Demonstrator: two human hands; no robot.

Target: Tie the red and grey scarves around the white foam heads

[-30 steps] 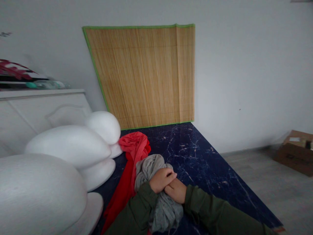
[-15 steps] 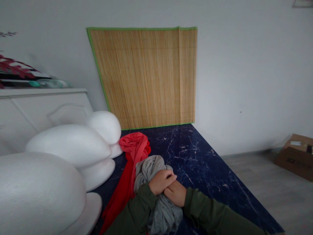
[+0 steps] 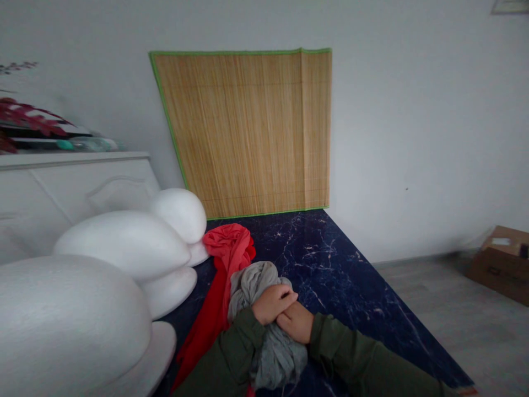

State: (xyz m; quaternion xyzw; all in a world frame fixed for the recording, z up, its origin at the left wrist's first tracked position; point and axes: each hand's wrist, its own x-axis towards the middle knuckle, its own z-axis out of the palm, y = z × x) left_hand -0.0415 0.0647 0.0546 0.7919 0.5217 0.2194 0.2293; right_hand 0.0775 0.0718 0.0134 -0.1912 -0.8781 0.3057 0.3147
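Observation:
A bunched grey cloth [image 3: 279,358] lies on the dark blue marble-patterned tabletop [image 3: 330,264], with both my hands resting on its middle. My left hand [image 3: 270,303] is laid across my right hand [image 3: 297,322], its fingers stretched out and holding nothing. The fingers of my right hand are mostly tucked beneath the left, so their grip is hidden. Just left of the grey cloth runs a long red garment or cloth [image 3: 223,259], crumpled at its far end and partly covered by my left sleeve.
Several large white rounded forms [image 3: 119,242] stand along the left side. Behind them is a white cabinet [image 3: 115,187] with a clear bottle [image 3: 93,144] on top. A bamboo mat [image 3: 248,132] with green edging is upright against the wall. A cardboard box [image 3: 502,270] sits on the floor at right.
The view has shifted slightly. My hands and the cloths stay in the same places.

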